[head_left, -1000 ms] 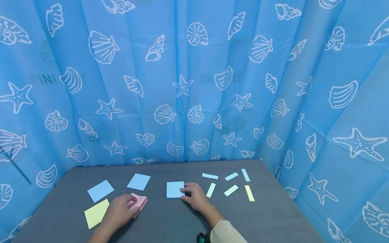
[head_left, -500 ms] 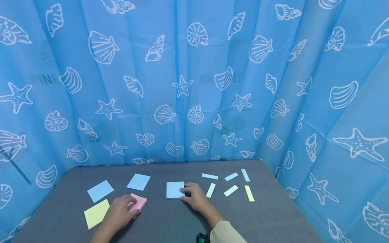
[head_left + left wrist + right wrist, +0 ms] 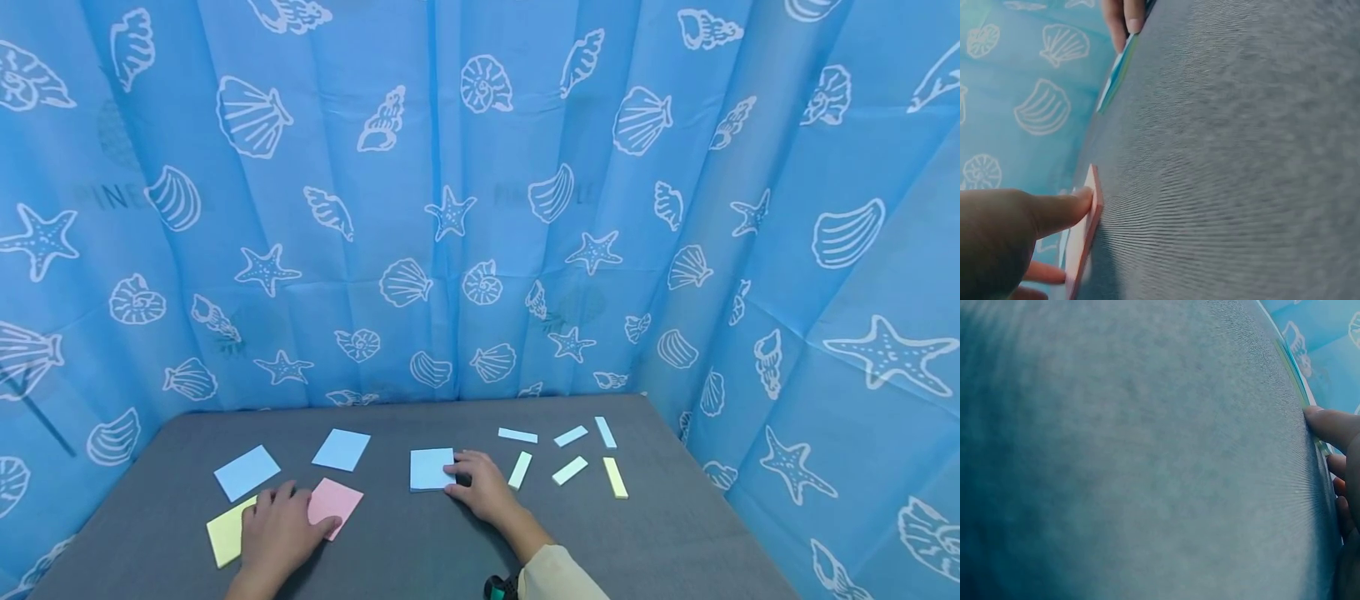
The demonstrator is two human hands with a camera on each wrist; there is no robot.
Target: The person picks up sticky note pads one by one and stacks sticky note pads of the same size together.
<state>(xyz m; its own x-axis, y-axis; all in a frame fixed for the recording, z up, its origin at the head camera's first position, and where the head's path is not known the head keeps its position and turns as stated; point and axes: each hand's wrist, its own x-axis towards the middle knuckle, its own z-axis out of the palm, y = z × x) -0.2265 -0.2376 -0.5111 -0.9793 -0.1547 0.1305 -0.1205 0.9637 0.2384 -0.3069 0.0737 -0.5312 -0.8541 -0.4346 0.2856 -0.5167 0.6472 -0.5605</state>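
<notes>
The left hand lies beside a square pink pad, its thumb touching the pad's near edge and its other fingers spread over part of a yellow pad. In the left wrist view the thumb rests on the pink pad, which lies flat. Farther right, the right hand holds a light blue square stack by its right side, thumb at the near corner. Seen edge-on in the right wrist view, that stack shows a green layer too.
Two blue pads lie at the back left of the grey table. Several narrow strips, blue, pale green and yellow, lie to the right. A blue shell-print curtain hangs behind the table.
The left fingers have spread and moved left off the pink sheets, which have gone from a fanned, uneven stack to a flat, aligned square. The right hand has stayed in place.
</notes>
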